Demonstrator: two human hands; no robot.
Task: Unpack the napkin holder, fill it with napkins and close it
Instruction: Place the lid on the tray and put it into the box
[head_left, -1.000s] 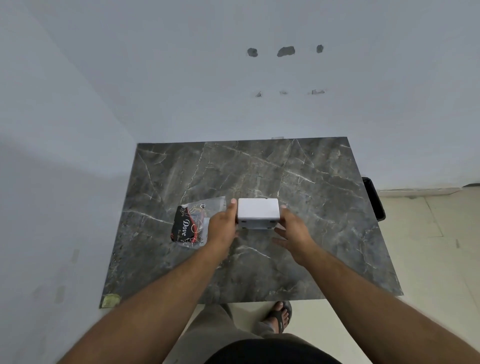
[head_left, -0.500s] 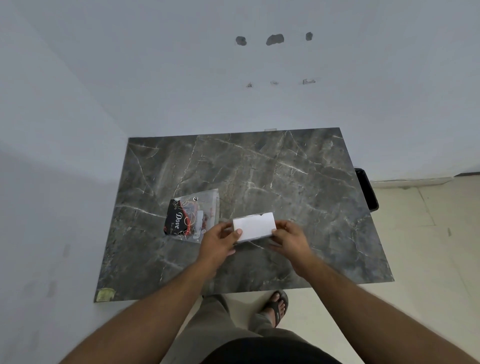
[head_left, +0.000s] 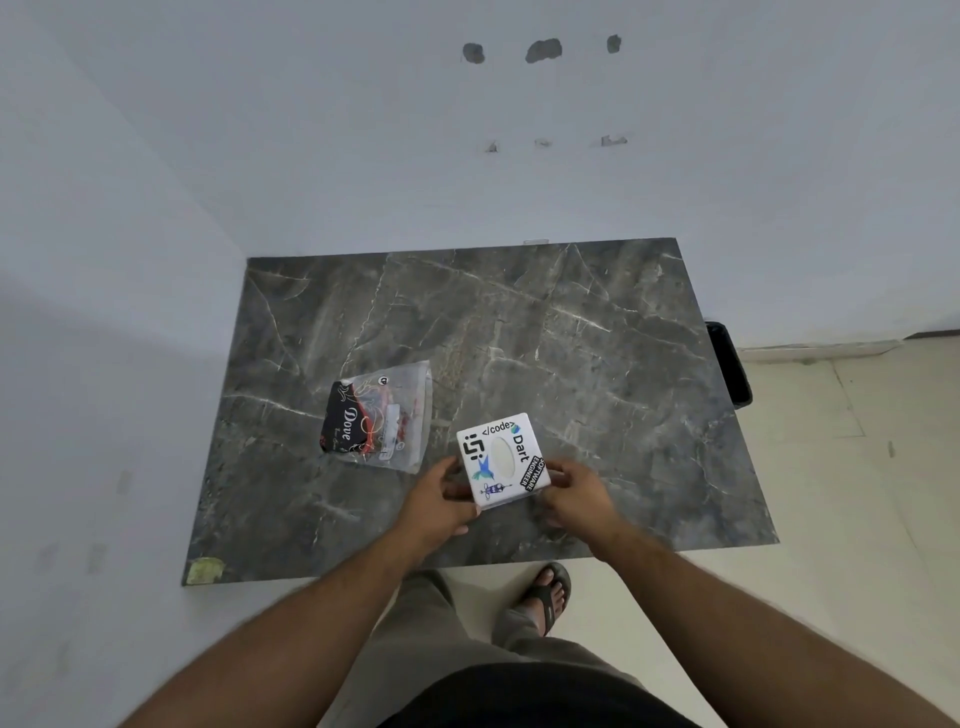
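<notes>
A white box-shaped napkin holder (head_left: 502, 458), covered in stickers and with an oval slot in its upward face, is held between both hands just above the front part of the dark marble table (head_left: 519, 322). My left hand (head_left: 440, 503) grips its left side and my right hand (head_left: 574, 493) grips its right side. A clear plastic pack of napkins (head_left: 378, 415) with a black "Dove" print lies flat on the table to the left of the holder.
The table stands in a corner, with walls at its back and left. A black bin (head_left: 730, 364) sits on the floor beside the table's right edge. My sandalled foot (head_left: 548, 592) shows below the front edge. A yellowish sticker (head_left: 207, 570) marks the front-left corner.
The holder has been drawn toward the front edge and turned over, so its stickered face with the oval slot now points up. Both hands stayed on its sides.
</notes>
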